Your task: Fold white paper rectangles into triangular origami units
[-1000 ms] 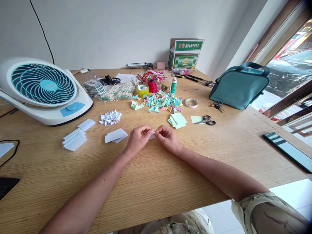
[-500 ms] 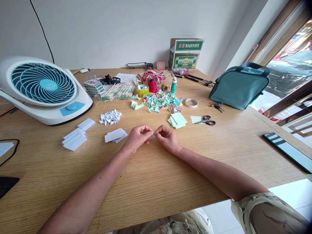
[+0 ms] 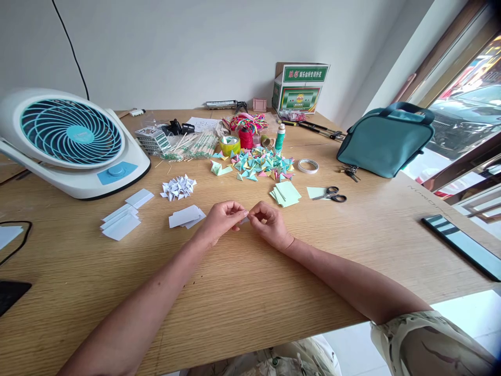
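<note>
Left hand [image 3: 223, 221] and right hand [image 3: 271, 223] are meeting above the near part of the surface [image 3: 242, 297], both closed to narrow fingertip pinches on one small white paper piece [image 3: 244, 220]. Fingers are covering most of it; fold shape cannot be told. The two-sided pinch is presumably giving control over so slight a piece. White slips [image 3: 183, 215] are lying just beside the left hand, probably for easy reach. Folded white pieces [image 3: 178, 188] are sitting farther back, apart from the coloured folded pieces [image 3: 260, 164], apparently sorted by colour.
</note>
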